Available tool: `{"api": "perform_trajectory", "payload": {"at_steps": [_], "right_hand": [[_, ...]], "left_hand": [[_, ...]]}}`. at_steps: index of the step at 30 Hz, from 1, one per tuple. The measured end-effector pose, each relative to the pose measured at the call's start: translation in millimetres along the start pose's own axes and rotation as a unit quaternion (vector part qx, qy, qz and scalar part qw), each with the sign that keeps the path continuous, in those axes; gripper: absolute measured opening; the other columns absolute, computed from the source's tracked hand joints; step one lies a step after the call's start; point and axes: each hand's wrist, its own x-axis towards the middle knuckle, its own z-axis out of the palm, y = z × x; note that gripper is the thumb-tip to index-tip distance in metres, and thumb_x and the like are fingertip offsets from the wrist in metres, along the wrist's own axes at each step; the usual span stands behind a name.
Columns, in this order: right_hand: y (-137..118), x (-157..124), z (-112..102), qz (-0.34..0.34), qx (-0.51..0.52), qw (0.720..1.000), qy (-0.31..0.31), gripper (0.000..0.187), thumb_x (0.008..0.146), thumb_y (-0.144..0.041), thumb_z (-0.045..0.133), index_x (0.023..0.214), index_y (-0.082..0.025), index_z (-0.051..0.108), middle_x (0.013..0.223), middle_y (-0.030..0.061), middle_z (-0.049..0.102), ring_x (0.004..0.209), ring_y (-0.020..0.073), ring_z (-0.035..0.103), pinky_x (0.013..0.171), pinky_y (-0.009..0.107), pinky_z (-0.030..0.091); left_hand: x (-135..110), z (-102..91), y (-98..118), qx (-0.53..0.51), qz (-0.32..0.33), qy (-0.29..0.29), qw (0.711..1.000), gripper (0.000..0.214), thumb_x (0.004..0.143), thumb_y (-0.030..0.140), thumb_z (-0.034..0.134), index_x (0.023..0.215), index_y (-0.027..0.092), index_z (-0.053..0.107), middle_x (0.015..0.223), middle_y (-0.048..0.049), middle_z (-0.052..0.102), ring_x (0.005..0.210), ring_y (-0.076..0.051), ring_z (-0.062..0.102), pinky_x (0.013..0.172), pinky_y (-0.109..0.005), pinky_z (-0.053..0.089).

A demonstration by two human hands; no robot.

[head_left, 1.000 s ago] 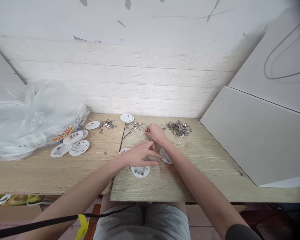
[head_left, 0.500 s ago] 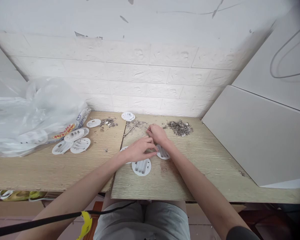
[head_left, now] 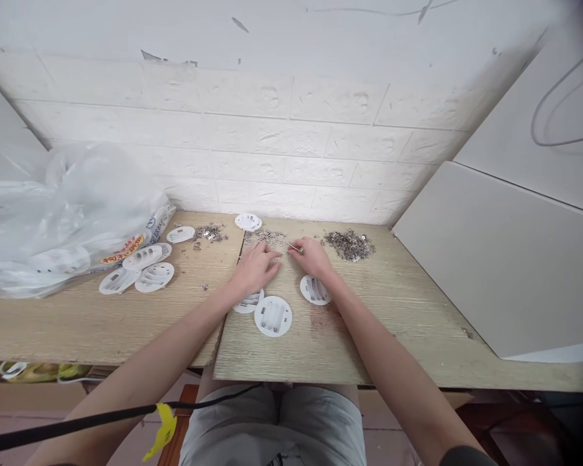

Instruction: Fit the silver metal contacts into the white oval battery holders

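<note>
My right hand is closed around a thin metal rod-like tool, whose tip points left; its kind is too small to tell. My left hand reaches over the near side of a scatter of small metal pieces, fingers apart and palm down. What lies under it is hidden. A round white plastic battery cover with slots lies below my right wrist. Another white cover rests nearer the table edge, beside a third cover partly hidden by my left wrist.
A dark heap of small metal parts sits right of my hands, with a smaller heap at left. More white covers lie by a clear plastic bag. A white panel bounds the right; a brick-patterned wall stands behind.
My left hand has moved left and away from me, from over the covers to the metal scatter, uncovering the right-hand cover. My right hand has shifted slightly right, with the thin tool showing more.
</note>
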Motion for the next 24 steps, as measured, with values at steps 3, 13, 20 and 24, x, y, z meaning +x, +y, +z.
{"api": "perform_trajectory", "payload": {"at_steps": [3, 13, 20, 24], "right_hand": [[-4, -2, 0, 0.018, -0.031, 0.999, -0.006, 0.023, 0.089, -0.028, 0.048, 0.097, -0.019, 0.069, 0.103, 0.0081, 0.066, 0.089, 0.0185, 0.059, 0.068, 0.025, 0.037], [-6, -7, -19, 0.052, -0.060, 0.996, -0.030, 0.032, 0.093, -0.031, 0.041, 0.087, -0.019, 0.070, 0.084, 0.0064, 0.071, 0.075, 0.0163, 0.061, 0.063, 0.024, 0.036], [-6, -12, -26, 0.085, -0.108, 0.990, -0.028, 0.023, 0.086, -0.027, 0.052, 0.096, -0.022, 0.072, 0.098, 0.0073, 0.071, 0.088, 0.0191, 0.063, 0.070, 0.025, 0.042], [-10, -13, -25, 0.068, -0.141, 0.987, -0.024, 0.026, 0.086, -0.022, 0.048, 0.094, -0.022, 0.072, 0.095, 0.0085, 0.072, 0.085, 0.0202, 0.064, 0.069, 0.026, 0.043]], "left_hand": [[1, 1.0, -1, 0.031, 0.006, 0.009, 0.999, 0.040, 0.091, 0.040, 0.044, 0.123, 0.023, 0.061, 0.106, -0.0110, 0.053, 0.106, -0.028, 0.046, 0.095, -0.045, 0.040], [3, 2.0, -1, 0.038, -0.019, -0.048, 0.998, 0.056, 0.090, 0.060, 0.029, 0.129, 0.030, 0.056, 0.137, -0.0136, 0.040, 0.126, -0.036, 0.031, 0.101, -0.055, 0.030], [4, 5.4, -4, 0.029, -0.035, -0.069, 0.997, 0.059, 0.089, 0.063, 0.026, 0.133, 0.032, 0.051, 0.140, -0.0142, 0.038, 0.131, -0.036, 0.028, 0.103, -0.055, 0.026], [5, 6.4, -5, 0.032, -0.045, -0.087, 0.995, 0.062, 0.089, 0.065, 0.024, 0.136, 0.033, 0.047, 0.142, -0.0137, 0.035, 0.132, -0.037, 0.027, 0.104, -0.055, 0.025]]}}
